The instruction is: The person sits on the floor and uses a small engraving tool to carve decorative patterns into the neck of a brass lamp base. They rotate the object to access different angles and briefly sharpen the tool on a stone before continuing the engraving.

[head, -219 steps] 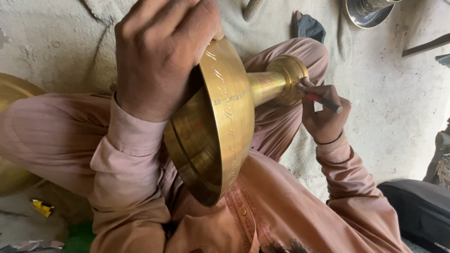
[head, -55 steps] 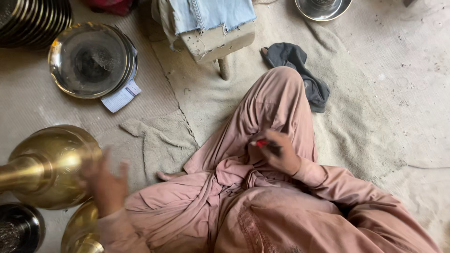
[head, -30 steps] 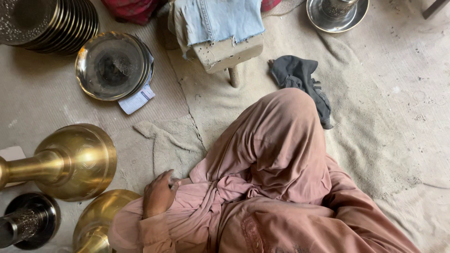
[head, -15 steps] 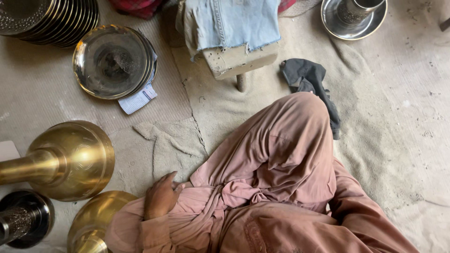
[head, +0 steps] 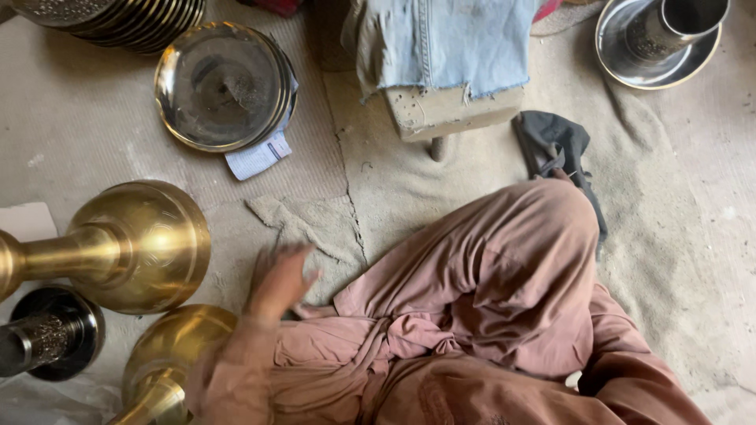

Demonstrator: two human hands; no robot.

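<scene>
The left hand hovers blurred and open, fingers spread, holding nothing, just above the floor beside a scrap of beige cloth that lies at its 12 o'clock; the right hand is out of sight, hidden somewhere behind the folded knee in pink-brown trousers, so its state cannot be told. Nearest the left hand, at its 9 o'clock, a large brass vessel lies on its side on the floor, its long neck pointing toward 9 o'clock; lying down like that, it seems parked within easy reach. It is golden, smooth and polished, with a rounded bell-shaped body bearing faint engraved marks. A second brass piece of the same colour sits at the hand's 7 o'clock, close against the sleeve. A dark engraved metal vessel lies at 8 o'clock, near the frame's edge. Farther out, at 11 o'clock, a shiny round tray rests on a slip of paper, with stacked plates beyond. A low stool draped in denim stands at 1 o'clock, with a dark rag beside it.
</scene>
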